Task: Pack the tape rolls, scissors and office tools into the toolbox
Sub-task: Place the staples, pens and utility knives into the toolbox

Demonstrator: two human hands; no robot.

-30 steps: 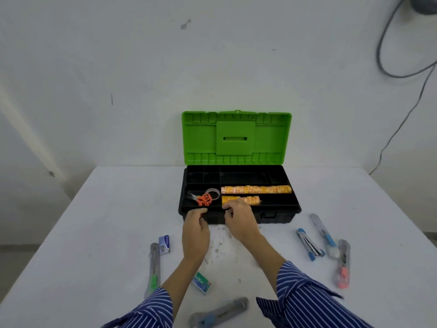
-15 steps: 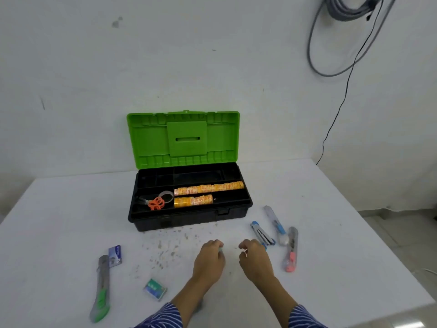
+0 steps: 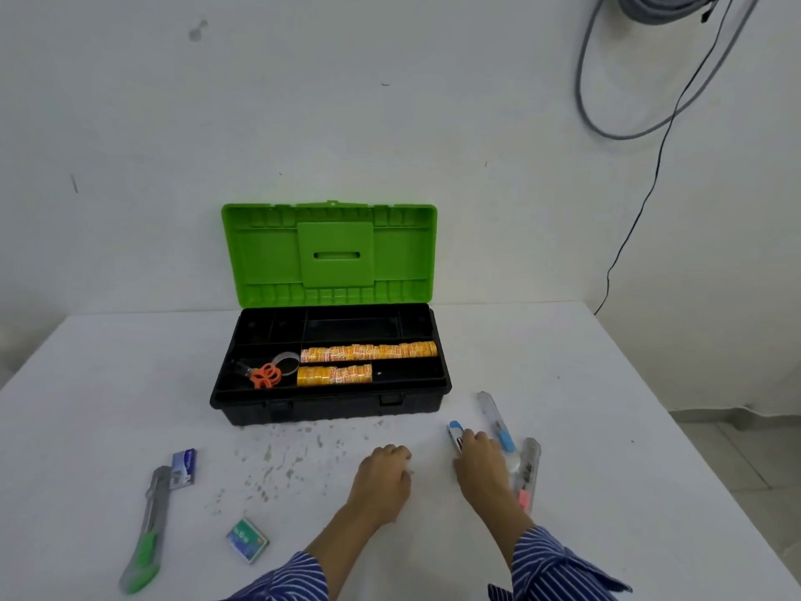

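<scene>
In the head view, a black toolbox [image 3: 329,407] is sitting open on a white table [image 3: 86,405], its green lid [image 3: 329,253] standing upright against the wall. Two rows of yellow-orange tape rolls [image 3: 368,352] are lying in the tray, long axes running left to right; print shows on the wrappers but is too small to read. The shorter row [image 3: 333,375] is filling the left part of the nearer compartment. Orange-handled scissors [image 3: 260,375] are resting in the left compartment, blades pointing left and away, beside a clear tape roll [image 3: 289,363].

The right hand [image 3: 479,464] is reaching onto a blue-and-white stapler [image 3: 455,433], fingers curling over it; whether it is gripping yet, I cannot tell. The stapler's long axis is running away from the person, slightly leftward. Just right of it are lying a clear cutter with a blue slider [image 3: 496,420] and a clear cutter with a pink slider [image 3: 526,474], both pointing roughly away.

The left hand [image 3: 383,477] is resting knuckles-up on the table, fingers loosely curled, holding nothing.

On the left are lying a grey-green utility knife [image 3: 145,527], a blue staple box [image 3: 183,467] and a green staple box [image 3: 247,540]; their labels are unreadable.
</scene>
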